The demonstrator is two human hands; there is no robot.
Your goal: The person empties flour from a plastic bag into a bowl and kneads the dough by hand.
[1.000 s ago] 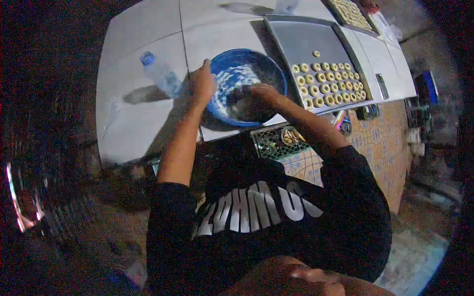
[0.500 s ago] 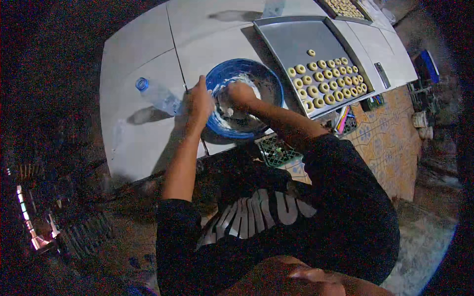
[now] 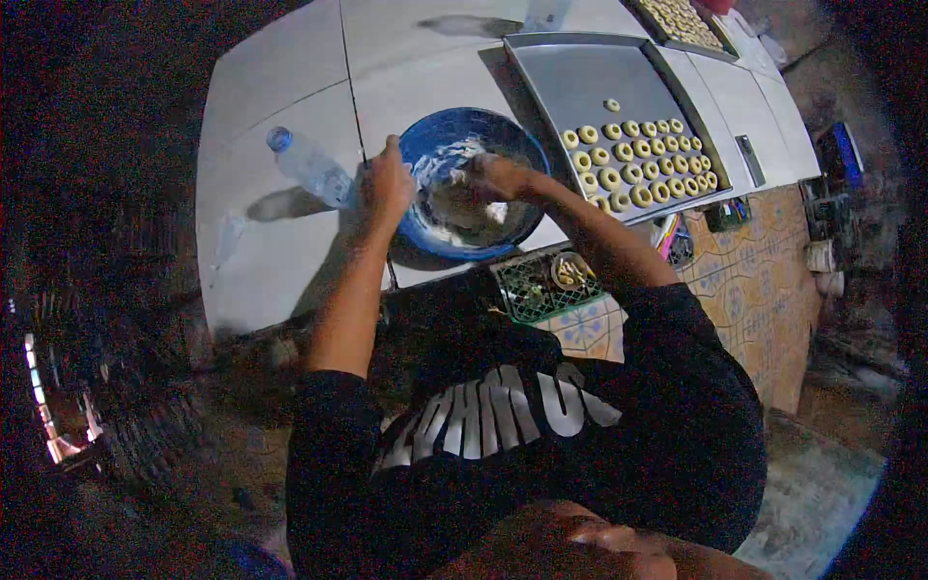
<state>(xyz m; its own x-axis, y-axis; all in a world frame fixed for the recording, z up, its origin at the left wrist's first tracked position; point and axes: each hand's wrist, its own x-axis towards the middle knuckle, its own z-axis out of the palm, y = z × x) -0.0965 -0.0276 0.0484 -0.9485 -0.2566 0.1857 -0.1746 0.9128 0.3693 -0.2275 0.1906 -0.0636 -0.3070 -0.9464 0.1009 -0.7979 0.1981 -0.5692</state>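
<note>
A round blue basin (image 3: pixel 454 120) stands at the near edge of the white-topped table, with a pale floury mixture (image 3: pixel 495 212) on its bottom and smeared up its sides. My left hand (image 3: pixel 389 186) is closed round the basin's left rim, thumb upward. Inside the basin, toward its right side, my right hand (image 3: pixel 499 178) reaches into the mixture; its fingers are blurred and partly hidden, so I cannot tell how they are set. Just left of my left hand, a clear plastic bottle (image 3: pixel 311 168) with a blue cap lies on the table.
Right of the basin is a metal tray (image 3: pixel 580 72) with rows of small dough rings (image 3: pixel 642 196). A second filled tray (image 3: pixel 684 23) sits beyond. A dark phone-like object (image 3: pixel 749 159) lies at the right. Below the table edge are a green crate (image 3: pixel 527 302) and a small bowl (image 3: pixel 572 272).
My right hand has moved rightward within the basin, uncovering more of the mixture. My left hand keeps its hold on the rim. The view has shifted slightly, bringing the small bowl into sight.
</note>
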